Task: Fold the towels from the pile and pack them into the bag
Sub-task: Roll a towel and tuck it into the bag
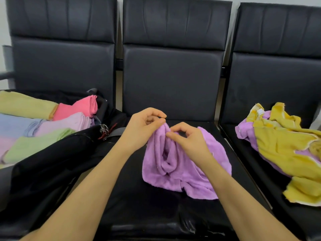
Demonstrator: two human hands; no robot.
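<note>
Three black padded seats form the bench [170, 80], and the middle seat has bare cushion in front of and behind the work. On the left seat an open black bag [52, 159] holds folded towels [43, 126] in yellow, pink, blue, lilac and green, its near rim sagging toward the middle seat. On the right seat lies the unfolded pile [284, 145] (yellow cloth tangled over purple), spilling toward the seat's front edge. A purple towel [182, 169] lies crumpled on the middle seat. The left hand [145, 127] pinches its raised top edge between thumb and curled fingers; the right hand [189, 138] pinches the same edge just beside it.
</note>
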